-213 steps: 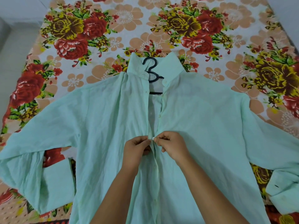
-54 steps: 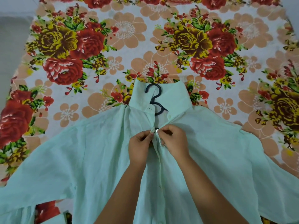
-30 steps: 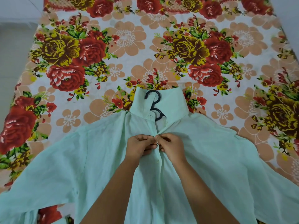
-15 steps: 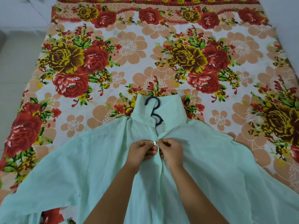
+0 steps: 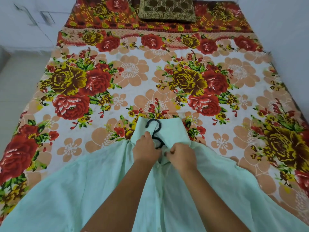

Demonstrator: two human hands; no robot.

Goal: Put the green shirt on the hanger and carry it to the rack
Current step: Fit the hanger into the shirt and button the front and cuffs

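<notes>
- Scanning for writing now: nothing legible anywhere in view, no words, brands, numbers or signs.
- The green shirt [image 5: 83,190] shows plain fabric, with no tag or label to read at the collar.
- The floral bedsheet [image 5: 133,72] carries only its flower pattern, no lettering.

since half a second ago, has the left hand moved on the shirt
Yes: the left hand went up the green shirt to the collar, beside the hanger hook.
</notes>
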